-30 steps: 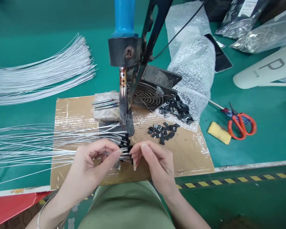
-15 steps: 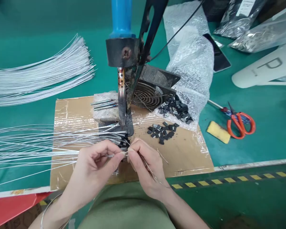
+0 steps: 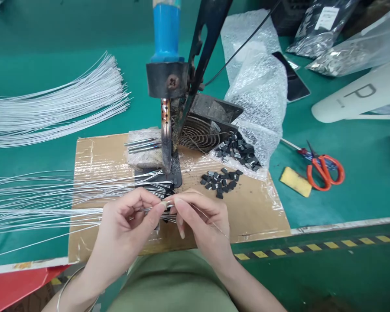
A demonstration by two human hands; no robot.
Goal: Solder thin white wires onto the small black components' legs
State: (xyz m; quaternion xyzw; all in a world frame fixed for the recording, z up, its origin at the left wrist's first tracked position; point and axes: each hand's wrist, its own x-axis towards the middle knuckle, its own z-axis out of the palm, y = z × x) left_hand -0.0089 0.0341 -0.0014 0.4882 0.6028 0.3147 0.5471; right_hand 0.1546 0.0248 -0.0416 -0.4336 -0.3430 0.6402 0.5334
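Below the soldering iron tip (image 3: 166, 162), my left hand (image 3: 130, 229) pinches the ends of thin white wires (image 3: 87, 211) between thumb and index finger. My right hand (image 3: 203, 225) is closed close beside it, its thumb and index finger on a thin strand of solder wire (image 3: 211, 220) that trails back over the hand. The fingertips of both hands nearly meet and hide the wire ends. Just behind them, more white wires (image 3: 117, 187) end at small black connectors, partly covered by the fingers. Loose black connectors (image 3: 220, 182) lie to the right on the cardboard (image 3: 253, 212).
A blue-handled iron (image 3: 166, 32) hangs on a black stand over a dark fan (image 3: 208, 125). A wire bundle (image 3: 68, 104) lies back left. Bubble wrap (image 3: 260, 91), a yellow sponge (image 3: 295, 182), orange-handled scissors (image 3: 323, 173) and a white cup (image 3: 344, 99) are on the right.
The fingers of my right hand have shifted, with lower fingers now partly extended. The trailing strand lies at a different angle. The whole view has shifted slightly.
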